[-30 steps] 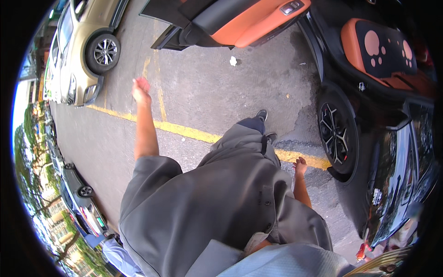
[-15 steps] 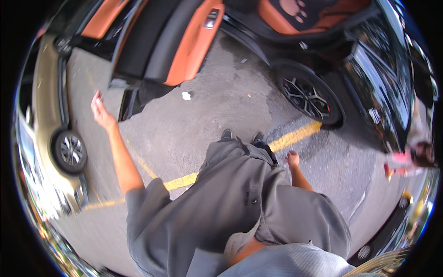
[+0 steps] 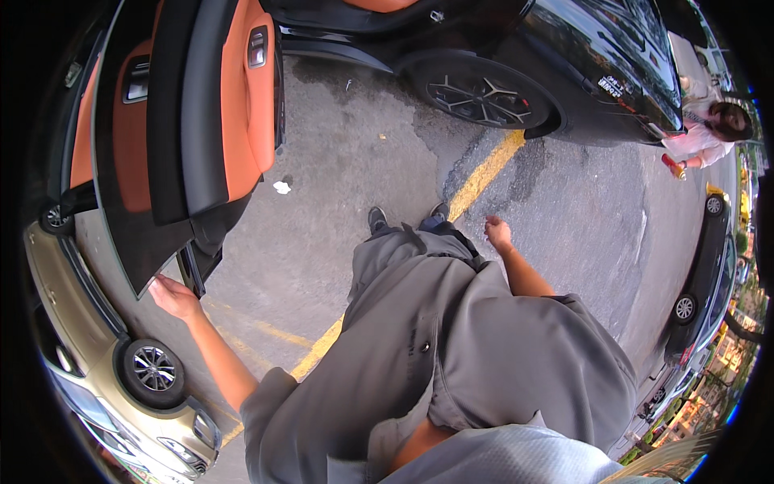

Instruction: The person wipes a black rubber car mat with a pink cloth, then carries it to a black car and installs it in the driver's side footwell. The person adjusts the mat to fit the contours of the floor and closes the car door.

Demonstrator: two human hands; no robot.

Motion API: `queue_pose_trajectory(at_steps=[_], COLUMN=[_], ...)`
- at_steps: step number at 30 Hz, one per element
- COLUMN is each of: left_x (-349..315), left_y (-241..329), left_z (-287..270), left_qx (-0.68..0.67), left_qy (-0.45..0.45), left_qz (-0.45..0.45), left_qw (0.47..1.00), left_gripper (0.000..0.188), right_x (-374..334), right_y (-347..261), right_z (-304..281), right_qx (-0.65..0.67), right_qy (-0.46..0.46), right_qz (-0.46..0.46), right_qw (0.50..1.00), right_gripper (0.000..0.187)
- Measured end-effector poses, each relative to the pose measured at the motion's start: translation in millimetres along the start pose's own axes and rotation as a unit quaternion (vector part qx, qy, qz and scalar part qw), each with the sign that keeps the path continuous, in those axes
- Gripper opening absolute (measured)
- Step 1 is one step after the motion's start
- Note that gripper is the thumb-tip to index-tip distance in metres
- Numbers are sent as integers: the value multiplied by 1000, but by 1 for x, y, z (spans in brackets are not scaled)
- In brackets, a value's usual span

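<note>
The open door of a black car, with its orange and black inner panel (image 3: 248,105), stands at upper left. My left hand (image 3: 176,298) is at the lower corner of the door's dark window, its fingertips against the edge and partly hidden there. On the right, my right hand (image 3: 498,232) hangs by my side over the pavement, fingers loosely bent and holding nothing. A grey shirt (image 3: 516,339) covers my body, and my shoes (image 3: 376,218) show just beyond it.
The black car's front wheel (image 3: 484,101) is ahead, right of the door. A gold car (image 3: 89,315) is parked close on the left. Someone in light clothes (image 3: 701,145) stands at far right, holding something red and yellow. White litter (image 3: 281,187) and a yellow line (image 3: 488,171) mark the ground.
My left hand has come from free air to the door's window corner. The view has turned, and the door appears further left. My right hand's fingers look looser.
</note>
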State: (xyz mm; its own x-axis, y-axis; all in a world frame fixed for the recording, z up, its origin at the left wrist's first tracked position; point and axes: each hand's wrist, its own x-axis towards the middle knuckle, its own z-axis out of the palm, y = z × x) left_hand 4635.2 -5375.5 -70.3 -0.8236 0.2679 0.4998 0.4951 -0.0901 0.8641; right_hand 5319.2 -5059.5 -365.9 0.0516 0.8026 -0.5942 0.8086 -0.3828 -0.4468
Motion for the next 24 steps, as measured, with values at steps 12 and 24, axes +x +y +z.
queue_pose_trajectory(at_steps=[12,24], left_x=[-8,-33], left_y=[30,48], left_z=[20,62], left_qx=[253,229], left_qy=[-87,-97], left_qz=[109,80], left_qw=[957,965], left_gripper=[39,47], right_x=[-16,-7], right_y=[18,16], right_z=[-18,12], right_qx=[87,23], right_qy=[21,-10], right_qz=[85,37], right_qw=[992,999], right_gripper=[36,33])
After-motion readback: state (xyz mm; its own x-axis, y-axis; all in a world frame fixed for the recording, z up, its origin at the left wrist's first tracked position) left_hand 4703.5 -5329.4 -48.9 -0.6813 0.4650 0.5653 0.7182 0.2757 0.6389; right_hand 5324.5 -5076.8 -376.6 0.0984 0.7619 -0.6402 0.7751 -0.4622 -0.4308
